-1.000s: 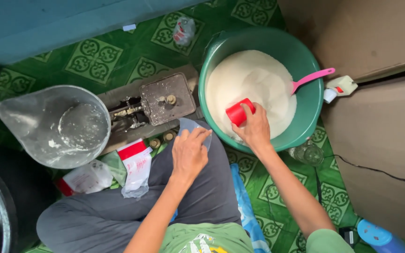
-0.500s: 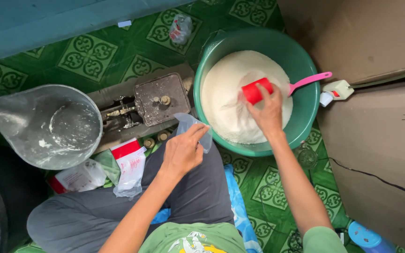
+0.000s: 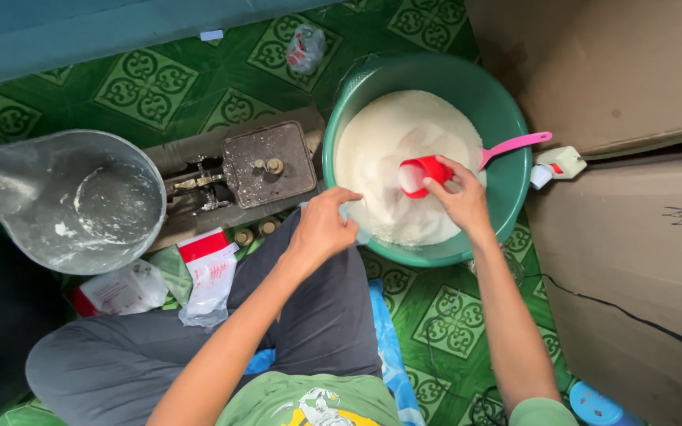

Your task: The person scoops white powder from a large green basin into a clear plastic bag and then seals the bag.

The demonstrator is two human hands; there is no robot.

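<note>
Over the green basin (image 3: 507,118), the right hand (image 3: 459,201) grips a small red cup (image 3: 424,173), fingers wrapped round its side, the mouth tipped sideways and showing white powder (image 3: 392,142) inside. The cup sits low against the powder heap that fills most of the basin. A pink scoop handle (image 3: 518,143) rests on the basin's far rim, just beside the right hand, pointing toward a small white and red object (image 3: 558,164) on the floor outside.

At the basin's near rim, the left hand (image 3: 321,229) pinches the edge of a clear plastic bag (image 3: 353,225), fingers half curled, thumb and forefinger closed on the film; the bag is hard to see against the powder. The hand hovers above the person's knee in dark trousers (image 3: 317,315).

Left of the basin stands a metal scale (image 3: 266,164) dusted with powder, small brass weights (image 3: 254,233) near its base. Further left lies a large clear bowl (image 3: 80,201) streaked white. Red and white packets (image 3: 207,272) lie on the green patterned floor (image 3: 144,83) beside the knee. Cardboard boxes (image 3: 633,237) line the right side.
</note>
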